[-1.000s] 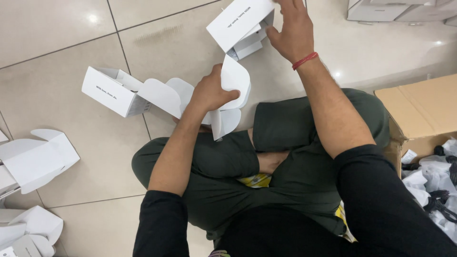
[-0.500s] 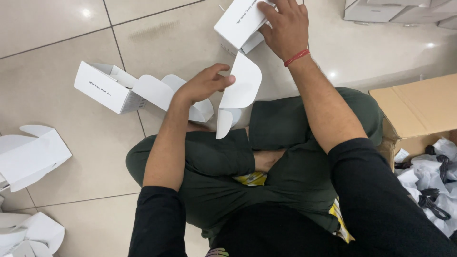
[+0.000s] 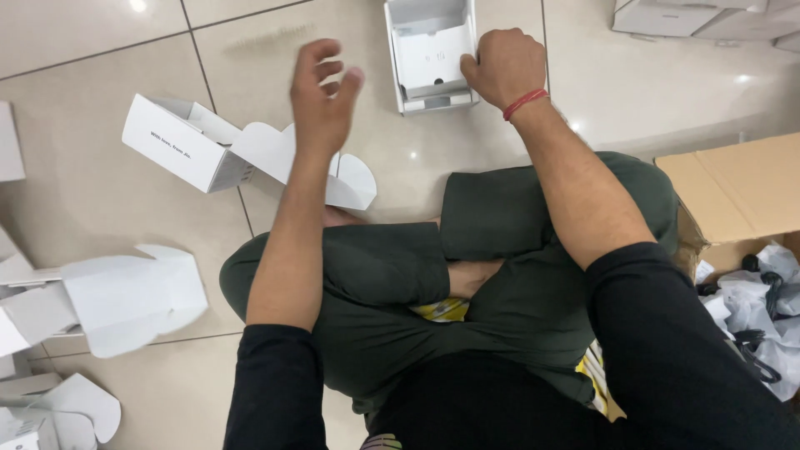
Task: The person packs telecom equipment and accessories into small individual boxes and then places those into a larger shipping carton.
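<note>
I sit cross-legged on a tiled floor. My right hand (image 3: 504, 67), with a red thread on the wrist, rests fisted against the right wall of a small open white carton (image 3: 429, 54) lying on the floor ahead. My left hand (image 3: 323, 96) is raised in the air, fingers apart, holding nothing. Just beyond it lies another white carton (image 3: 179, 142) on its side, with its rounded lid flaps (image 3: 342, 179) spread open toward my knee.
More opened white cartons lie at the left (image 3: 100, 304) and lower left (image 3: 58, 408). A brown cardboard box (image 3: 742, 192) holding plastic-bagged items (image 3: 762, 308) stands at the right. Closed white boxes (image 3: 667, 17) sit at the top right.
My right hand has set the white carton down on the floor, open side up. My left hand has let go of the rounded flap and lifted away, empty.
</note>
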